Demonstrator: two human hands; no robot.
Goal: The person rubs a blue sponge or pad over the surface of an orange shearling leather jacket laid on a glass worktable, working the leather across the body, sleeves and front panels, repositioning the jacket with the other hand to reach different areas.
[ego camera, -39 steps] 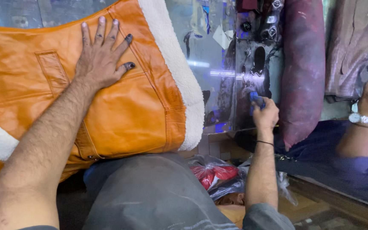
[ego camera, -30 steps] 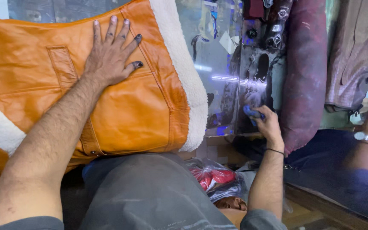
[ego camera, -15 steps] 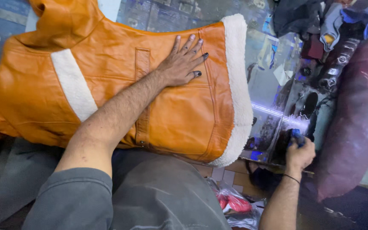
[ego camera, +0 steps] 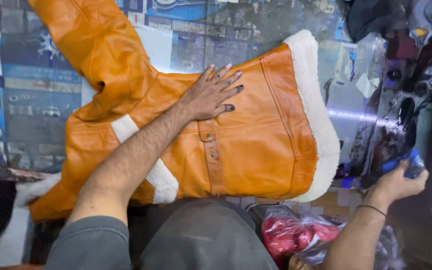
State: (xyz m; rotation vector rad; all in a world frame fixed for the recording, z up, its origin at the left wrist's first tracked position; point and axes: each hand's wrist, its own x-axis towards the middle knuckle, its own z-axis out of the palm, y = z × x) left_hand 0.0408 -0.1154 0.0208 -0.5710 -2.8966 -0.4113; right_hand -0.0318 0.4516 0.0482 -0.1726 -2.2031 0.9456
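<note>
Orange leather jacket (ego camera: 256, 150) pinned flat on the glass-topped table (ego camera: 26, 100) by the splayed, empty left hand (ego camera: 211, 97); at 4 o'clock, right hand (ego camera: 398, 182) closes its grip around a blue object (ego camera: 416, 167).

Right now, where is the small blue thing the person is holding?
In the head view the small blue thing is at the far right edge, gripped in the right hand, beyond the white fleece trim of the orange jacket and above a clear bag of red items.

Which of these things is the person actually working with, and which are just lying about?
In use:
left hand flat on the orange jacket
right hand gripping a small blue object

Lying about:
clear bag of red stuff
glass-topped table
</note>
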